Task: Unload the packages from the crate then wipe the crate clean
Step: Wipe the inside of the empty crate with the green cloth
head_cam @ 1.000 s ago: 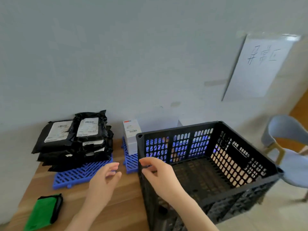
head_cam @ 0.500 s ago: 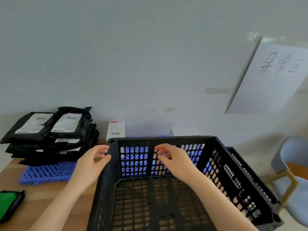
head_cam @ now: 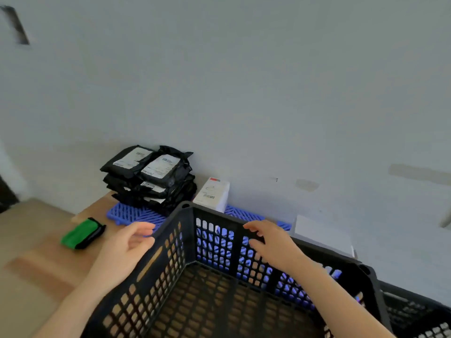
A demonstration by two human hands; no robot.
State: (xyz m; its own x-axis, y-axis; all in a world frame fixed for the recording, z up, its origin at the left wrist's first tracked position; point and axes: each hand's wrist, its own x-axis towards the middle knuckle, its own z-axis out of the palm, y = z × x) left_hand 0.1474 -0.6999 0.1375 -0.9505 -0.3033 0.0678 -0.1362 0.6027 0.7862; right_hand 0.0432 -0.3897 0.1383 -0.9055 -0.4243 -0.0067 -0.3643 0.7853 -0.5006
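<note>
One black crate (head_cam: 219,219) stands on the desk (head_cam: 95,212), its near side cut off. Behind its far-left corner is one stack of black packages (head_cam: 151,176), number unclear, and one white box (head_cam: 212,193). The left hand (head_cam: 124,252), outside the crate, and the right hand (head_cam: 275,245), inside it, are both loose-fingered and hold nothing.

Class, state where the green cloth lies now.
Head view, left side: the green cloth lies on the wooden table, beside the blue mat, left of the left hand.

Labels (head_cam: 159,167) on the packages (head_cam: 170,191) are unreadable.
</note>
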